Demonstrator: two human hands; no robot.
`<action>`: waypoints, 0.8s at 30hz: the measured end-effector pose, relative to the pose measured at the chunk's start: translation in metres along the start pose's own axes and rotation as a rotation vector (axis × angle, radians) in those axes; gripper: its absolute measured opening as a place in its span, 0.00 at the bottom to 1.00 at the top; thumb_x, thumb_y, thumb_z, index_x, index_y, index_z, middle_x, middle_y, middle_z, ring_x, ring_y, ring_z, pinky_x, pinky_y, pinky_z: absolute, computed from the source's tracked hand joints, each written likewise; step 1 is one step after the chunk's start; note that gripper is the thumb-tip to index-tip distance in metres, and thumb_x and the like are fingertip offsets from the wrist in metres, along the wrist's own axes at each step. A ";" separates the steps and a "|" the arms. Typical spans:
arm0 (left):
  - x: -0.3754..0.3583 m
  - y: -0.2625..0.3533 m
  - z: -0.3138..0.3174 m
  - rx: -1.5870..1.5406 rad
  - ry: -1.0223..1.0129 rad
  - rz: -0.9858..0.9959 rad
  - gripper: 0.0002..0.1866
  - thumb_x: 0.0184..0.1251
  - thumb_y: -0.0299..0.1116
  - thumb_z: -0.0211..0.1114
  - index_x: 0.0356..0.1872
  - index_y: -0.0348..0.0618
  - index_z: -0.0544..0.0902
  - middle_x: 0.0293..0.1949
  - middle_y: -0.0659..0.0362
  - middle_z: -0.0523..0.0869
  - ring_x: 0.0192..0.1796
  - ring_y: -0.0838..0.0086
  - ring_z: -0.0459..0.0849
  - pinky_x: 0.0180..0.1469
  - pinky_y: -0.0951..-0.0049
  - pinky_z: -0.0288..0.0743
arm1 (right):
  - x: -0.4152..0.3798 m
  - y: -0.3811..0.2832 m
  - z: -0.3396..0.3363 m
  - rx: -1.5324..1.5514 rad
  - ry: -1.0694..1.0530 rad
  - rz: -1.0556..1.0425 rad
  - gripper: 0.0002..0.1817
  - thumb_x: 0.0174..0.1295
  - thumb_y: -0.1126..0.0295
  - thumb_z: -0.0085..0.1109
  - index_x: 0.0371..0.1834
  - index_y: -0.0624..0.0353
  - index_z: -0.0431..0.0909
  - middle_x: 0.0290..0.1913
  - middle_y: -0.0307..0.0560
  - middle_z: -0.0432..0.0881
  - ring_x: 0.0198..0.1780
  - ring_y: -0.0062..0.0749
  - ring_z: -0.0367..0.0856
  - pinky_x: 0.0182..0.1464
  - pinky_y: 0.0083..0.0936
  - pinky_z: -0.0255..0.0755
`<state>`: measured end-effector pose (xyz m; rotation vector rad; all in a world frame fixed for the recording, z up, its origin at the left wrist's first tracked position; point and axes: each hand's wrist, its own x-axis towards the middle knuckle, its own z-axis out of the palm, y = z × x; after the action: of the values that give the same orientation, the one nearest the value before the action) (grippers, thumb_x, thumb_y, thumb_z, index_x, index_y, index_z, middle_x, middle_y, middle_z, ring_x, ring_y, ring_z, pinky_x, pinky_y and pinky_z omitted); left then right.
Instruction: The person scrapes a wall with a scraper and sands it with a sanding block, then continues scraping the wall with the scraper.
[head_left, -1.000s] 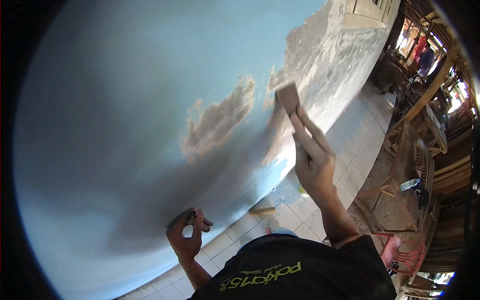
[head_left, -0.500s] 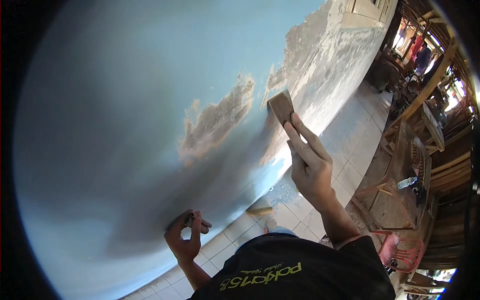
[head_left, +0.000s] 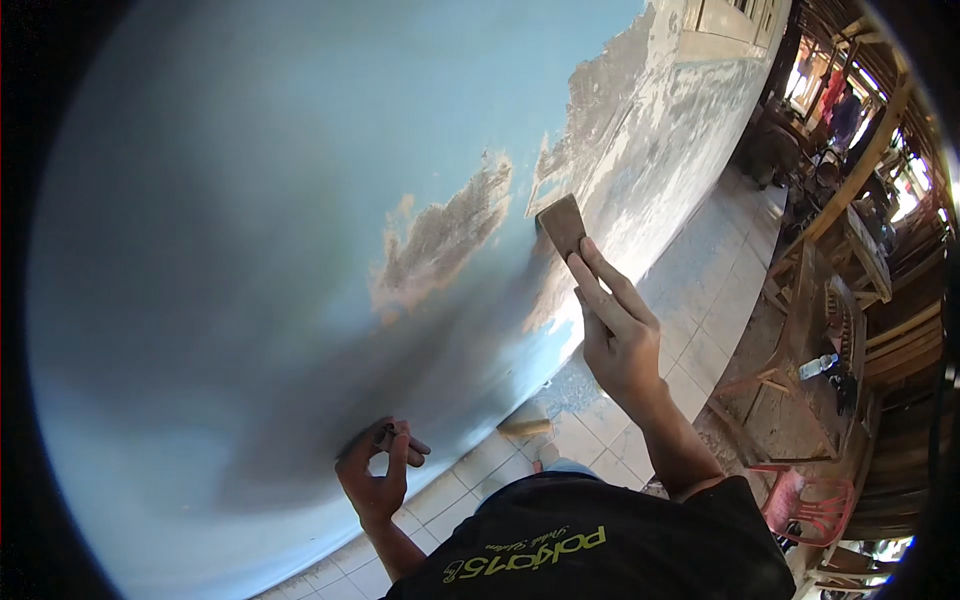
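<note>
Right now you're mid-stroke, rubbing the sanding block (head_left: 562,226) over the blue wall (head_left: 250,180), at the edge of a bare patch (head_left: 440,245) where the paint is gone. Your right hand (head_left: 615,335) has its fingers (head_left: 600,280) stretched nearly straight, pressing the block flat to the wall from below; the block sits just past your fingertips, touching them and the wall. It's a pinch-and-press hold, not a fist.

Your left hand (head_left: 378,475) is low, close to the wall, fingers curled shut around a small dark object (head_left: 385,435); what it is can't be told. It seems to brace on or just beside the wall, though contact isn't clear.

Judging by the flaked paint on either side of your fingertips, this step is far from done. Next move likely calls for steady flat pressure, keeping the block's face on the wall without tipping an edge.

Below your right wrist lie the tiled floor (head_left: 690,300) and a wooden piece (head_left: 525,427); a red plastic chair (head_left: 805,505) stands beyond your elbow.
</note>
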<state>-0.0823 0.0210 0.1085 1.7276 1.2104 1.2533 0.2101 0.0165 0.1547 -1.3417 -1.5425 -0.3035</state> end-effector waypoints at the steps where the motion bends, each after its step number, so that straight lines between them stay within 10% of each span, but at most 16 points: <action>1: -0.003 0.001 0.001 -0.010 -0.009 -0.017 0.04 0.68 0.22 0.63 0.38 0.32 0.84 0.15 0.62 0.82 0.24 0.77 0.86 0.34 0.75 0.79 | 0.004 0.001 -0.001 -0.002 -0.004 0.000 0.22 0.61 0.86 0.56 0.59 0.62 0.80 0.64 0.57 0.77 0.61 0.48 0.81 0.58 0.31 0.80; 24: -0.005 0.000 -0.001 0.013 -0.026 -0.002 0.04 0.68 0.22 0.63 0.40 0.33 0.84 0.16 0.60 0.83 0.25 0.76 0.87 0.36 0.74 0.80 | -0.008 0.004 0.005 0.058 0.032 0.020 0.24 0.58 0.88 0.57 0.59 0.59 0.81 0.65 0.54 0.77 0.60 0.45 0.81 0.57 0.30 0.80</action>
<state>-0.0836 0.0162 0.1076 1.7468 1.2073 1.2210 0.2095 0.0169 0.1447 -1.3006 -1.4997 -0.2640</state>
